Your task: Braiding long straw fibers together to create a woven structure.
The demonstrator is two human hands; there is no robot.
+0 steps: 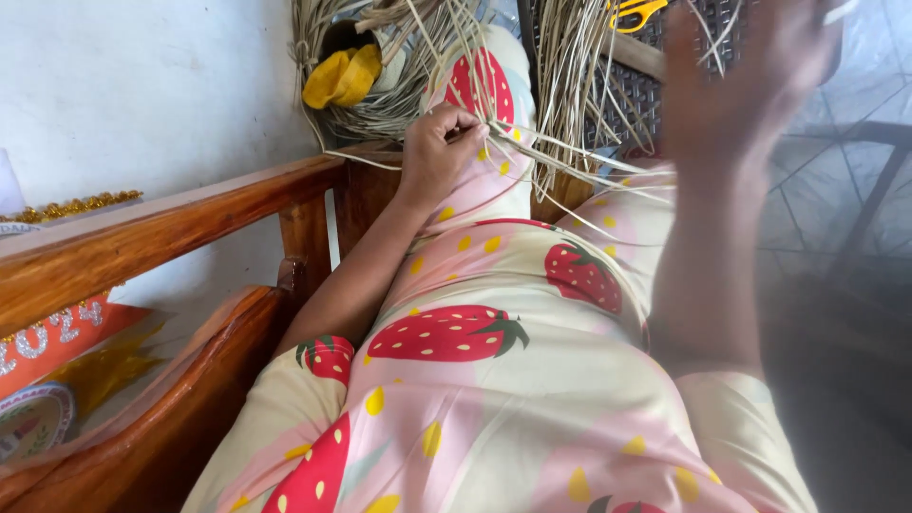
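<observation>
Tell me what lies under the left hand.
The left hand pinches pale straw strips against a knee in strawberry-print fabric. How the strips run beneath the fingers is covered.

Soft daylight, even exposure; raised right hand (741,76) motion-blurred; right edge dim.

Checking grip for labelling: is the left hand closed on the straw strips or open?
Closed: left hand fingers curl around pale strips against the knee.

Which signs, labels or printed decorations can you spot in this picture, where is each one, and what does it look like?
Orange banner with glittery silver figures: far left, below the wooden armrest; a slanted strip.
Round printed decoration with pale rim: bottom left corner, partly cut off.
Gold tinsel trim: on the white wall, above the armrest.
No packages or screens show.
</observation>
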